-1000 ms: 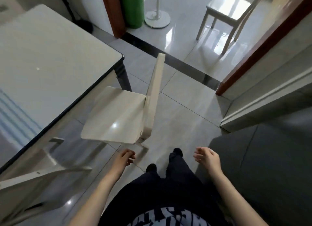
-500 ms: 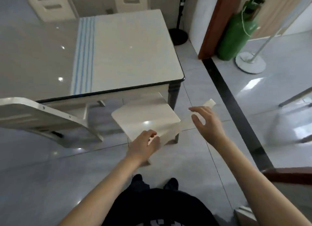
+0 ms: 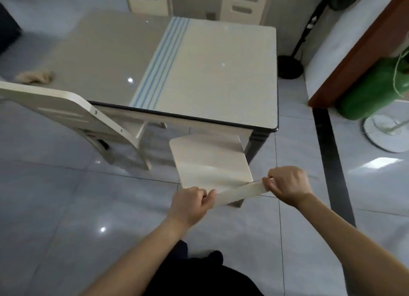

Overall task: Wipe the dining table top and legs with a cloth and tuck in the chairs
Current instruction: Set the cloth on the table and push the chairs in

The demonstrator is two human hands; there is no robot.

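Fingers [image 3: 203, 197] round chair [image 3: 240, 191], seat [image 3: 210, 163] tableward.

Both bare forearms stretch forward and inward, the left hand [image 3: 190, 204] with fingers curled round the left end of the pale cream wooden chair backrest [image 3: 240, 190], the right hand [image 3: 287, 183] gripping its right end, knuckles facing up, thumbs tucked beneath.

Soft, cool, even light. Small glare spots dot the table [image 3: 199, 74] and glossy floor [image 3: 55, 196]; a brighter patch lies right. Slight blur throughout; wide-angle bending at the edges.
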